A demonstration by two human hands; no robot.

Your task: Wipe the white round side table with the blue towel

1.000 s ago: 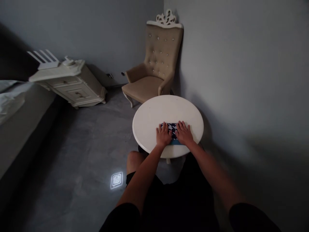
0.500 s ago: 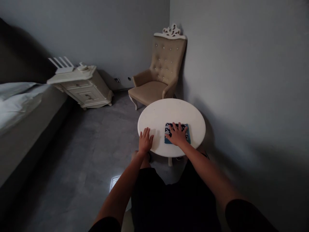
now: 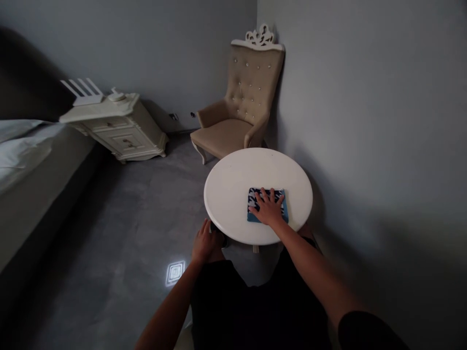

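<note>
A folded cloth point(image 3: 251, 198), with a dark blue and white houndstooth-like pattern and a teal border, lies on the round white table point(image 3: 233, 180). My right hand point(image 3: 269, 208) rests flat on top of it, fingers spread, pressing down without gripping. My left hand point(image 3: 204, 241) is off the table, at my left knee just beside the table's near left edge. Its fingers point forward, fairly straight, and nothing shows in it.
Behind the table stands a beige tufted armchair point(image 3: 226, 136) with a carved white crest. To the left are a white nightstand point(image 3: 124, 129) bearing a router point(image 3: 87, 97), and a bed point(image 3: 40, 184). A grey wall point(image 3: 365, 121) rises close on the right.
My left hand has left the table's edge and moved down and left to my knee. My right hand stays flat on the cloth. The view has shifted slightly.
</note>
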